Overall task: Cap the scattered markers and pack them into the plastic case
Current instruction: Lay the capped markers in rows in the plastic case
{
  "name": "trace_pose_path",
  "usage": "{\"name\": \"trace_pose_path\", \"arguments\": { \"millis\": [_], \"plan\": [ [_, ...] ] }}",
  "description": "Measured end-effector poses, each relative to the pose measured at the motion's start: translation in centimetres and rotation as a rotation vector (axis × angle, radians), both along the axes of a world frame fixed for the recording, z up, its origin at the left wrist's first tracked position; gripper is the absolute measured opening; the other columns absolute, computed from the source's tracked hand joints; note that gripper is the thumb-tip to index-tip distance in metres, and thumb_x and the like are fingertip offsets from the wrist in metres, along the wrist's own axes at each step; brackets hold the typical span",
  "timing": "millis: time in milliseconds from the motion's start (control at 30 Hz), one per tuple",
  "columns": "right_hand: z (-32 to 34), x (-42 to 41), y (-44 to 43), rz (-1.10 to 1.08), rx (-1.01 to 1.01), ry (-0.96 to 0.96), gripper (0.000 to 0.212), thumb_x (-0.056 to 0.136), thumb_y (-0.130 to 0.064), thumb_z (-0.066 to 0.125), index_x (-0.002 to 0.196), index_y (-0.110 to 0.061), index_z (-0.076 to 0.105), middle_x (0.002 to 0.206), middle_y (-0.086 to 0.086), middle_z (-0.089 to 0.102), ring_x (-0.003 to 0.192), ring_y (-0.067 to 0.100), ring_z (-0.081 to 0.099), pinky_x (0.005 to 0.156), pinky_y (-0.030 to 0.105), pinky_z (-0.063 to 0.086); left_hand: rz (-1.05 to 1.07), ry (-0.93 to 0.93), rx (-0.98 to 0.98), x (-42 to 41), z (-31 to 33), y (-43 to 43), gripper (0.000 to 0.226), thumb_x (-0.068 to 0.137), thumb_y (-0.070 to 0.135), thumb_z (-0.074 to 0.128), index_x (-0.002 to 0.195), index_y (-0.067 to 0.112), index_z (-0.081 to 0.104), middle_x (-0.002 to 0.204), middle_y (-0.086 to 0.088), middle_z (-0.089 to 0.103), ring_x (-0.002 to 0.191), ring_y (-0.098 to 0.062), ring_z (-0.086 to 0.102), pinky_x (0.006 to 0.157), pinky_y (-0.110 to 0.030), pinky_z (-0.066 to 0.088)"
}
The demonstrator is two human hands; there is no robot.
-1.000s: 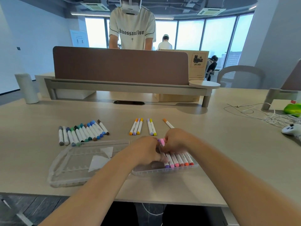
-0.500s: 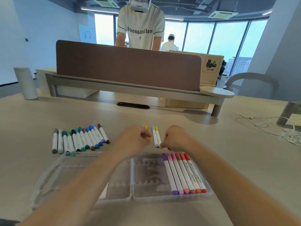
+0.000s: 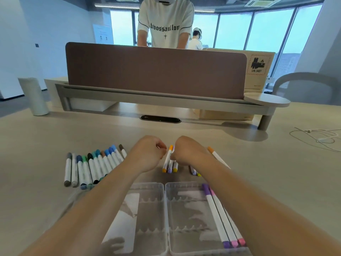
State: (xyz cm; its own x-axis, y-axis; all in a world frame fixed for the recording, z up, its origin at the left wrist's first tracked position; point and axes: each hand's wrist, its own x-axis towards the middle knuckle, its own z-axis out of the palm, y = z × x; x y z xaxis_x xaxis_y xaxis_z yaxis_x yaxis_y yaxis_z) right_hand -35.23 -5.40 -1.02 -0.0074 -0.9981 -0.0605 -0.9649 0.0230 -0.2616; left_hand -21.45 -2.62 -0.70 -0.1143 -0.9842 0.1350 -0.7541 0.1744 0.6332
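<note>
Right hand [image 3: 186,153] curls its fingers onto the white orange-capped marker [image 3: 167,159], just beyond the open clear plastic case [image 3: 164,187]. Left hand [image 3: 147,154] is clenched, contents unclear. Danger: a hasty lift sends the neighbouring markers [image 3: 172,168] rolling.

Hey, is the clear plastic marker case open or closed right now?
Open. The clear plastic case lies spread flat, both halves facing up, with purple and pink markers slotted in its right half.
</note>
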Motion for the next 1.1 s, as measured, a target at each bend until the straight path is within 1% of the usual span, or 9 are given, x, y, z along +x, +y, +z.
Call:
{"name": "trace_pose_path", "arguments": {
  "millis": [133,233,400,467,633,700,800,900,1100],
  "plan": [
    [0.1,1.2,-0.7,-0.015,0.022,0.034,0.021,0.088,-0.015,0.058,0.068,-0.014,0.052,0.071,0.004,0.054,0.061,0.019,0.05,0.053,0.027,0.036,0.002,-0.052,0.02,0.4,-0.1,-0.4,0.022,0.095,0.018,0.053,0.105,0.015,0.073,0.089,-0.001,0.068,0.074,-0.014,0.059,0.058,-0.018,0.04],
    [0.2,2.0,-1.2,-0.035,0.099,0.102,0.019,0.087,-0.017,0.06,0.069,-0.014,0.056,0.073,0.004,0.057,0.064,0.02,0.053,0.061,0.03,0.043,0.01,-0.055,0.032,0.7,-0.3,-0.5,0.023,0.094,0.016,0.052,0.105,0.014,0.073,0.095,-0.004,0.071,0.085,-0.02,0.064,0.07,-0.024,0.044],
    [0.3,2.9,-1.5,-0.065,0.175,0.168,0.019,0.086,-0.024,0.064,0.07,-0.014,0.063,0.073,0.004,0.063,0.065,0.02,0.057,0.056,0.03,0.043,0.012,-0.051,0.028,1.1,-0.4,-0.8,0.023,0.094,0.018,0.053,0.104,0.016,0.074,0.09,-0.002,0.07,0.067,-0.01,0.056,0.06,-0.021,0.042],
    [0.3,3.2,-1.4,-0.062,0.186,0.171,0.019,0.085,-0.024,0.066,0.068,-0.014,0.065,0.073,0.004,0.065,0.065,0.02,0.058,0.055,0.03,0.043,0.021,-0.05,0.039,1.2,-0.4,-0.5,0.022,0.095,0.019,0.053,0.103,0.015,0.074,0.093,-0.004,0.071,0.071,-0.013,0.058,0.062,-0.022,0.043],
    [2.7,2.1,1.3,-0.008,0.344,0.135,0.046,0.091,-0.022,0.056,0.046,-0.014,0.067,0.051,0.002,0.063,0.057,0.021,0.058,0.066,0.03,0.049,0.015,-0.055,0.029,1.0,-0.3,1.2,0.023,0.094,0.021,0.054,0.098,0.011,0.074,0.096,-0.008,0.071,0.089,-0.023,0.065,0.08,-0.033,0.052],
    [3.5,1.3,2.9,0.003,0.449,0.113,0.047,0.092,-0.024,0.048,0.05,-0.013,0.067,0.059,0.005,0.064,0.062,0.026,0.058,0.072,0.031,0.047,-0.03,-0.075,0.015,0.5,-0.3,2.3,0.025,0.093,0.02,0.053,0.093,0.007,0.074,0.093,-0.011,0.071,0.089,-0.026,0.065,0.081,-0.035,0.052],
    [4.0,-0.5,5.8,0.021,0.442,0.06,0.038,0.09,-0.02,0.046,0.058,-0.011,0.064,0.071,0.008,0.06,0.055,0.022,0.047,0.06,0.028,0.041,-0.122,-0.091,0.027,-0.6,-0.2,4.3,0.023,0.092,0.019,0.053,0.095,0.012,0.075,0.094,-0.007,0.07,0.089,-0.024,0.064,0.081,-0.033,0.052],
    [4.7,-2.3,9.1,0.041,0.33,0.032,0.032,0.087,-0.016,0.051,0.058,-0.009,0.061,0.057,0.007,0.056,0.042,0.018,0.044,0.049,0.024,0.038,-0.194,-0.114,0.038,-2.0,-0.4,6.1,0.021,0.092,0.021,0.056,0.106,0.018,0.072,0.104,-0.001,0.069,0.101,-0.019,0.062,0.086,-0.03,0.051],
    [4.7,-4.0,13.3,0.043,0.4,-0.004,0.032,0.09,-0.012,0.049,0.058,-0.008,0.055,0.039,0.002,0.048,0.028,0.012,0.038,0.037,0.016,0.03,-0.292,-0.206,0.053,-4.1,-1.0,8.7,0.043,0.09,0.003,0.048,0.129,0.02,0.056,0.117,0.002,0.059,0.103,-0.018,0.057,0.089,-0.029,0.047]
  ]
}}
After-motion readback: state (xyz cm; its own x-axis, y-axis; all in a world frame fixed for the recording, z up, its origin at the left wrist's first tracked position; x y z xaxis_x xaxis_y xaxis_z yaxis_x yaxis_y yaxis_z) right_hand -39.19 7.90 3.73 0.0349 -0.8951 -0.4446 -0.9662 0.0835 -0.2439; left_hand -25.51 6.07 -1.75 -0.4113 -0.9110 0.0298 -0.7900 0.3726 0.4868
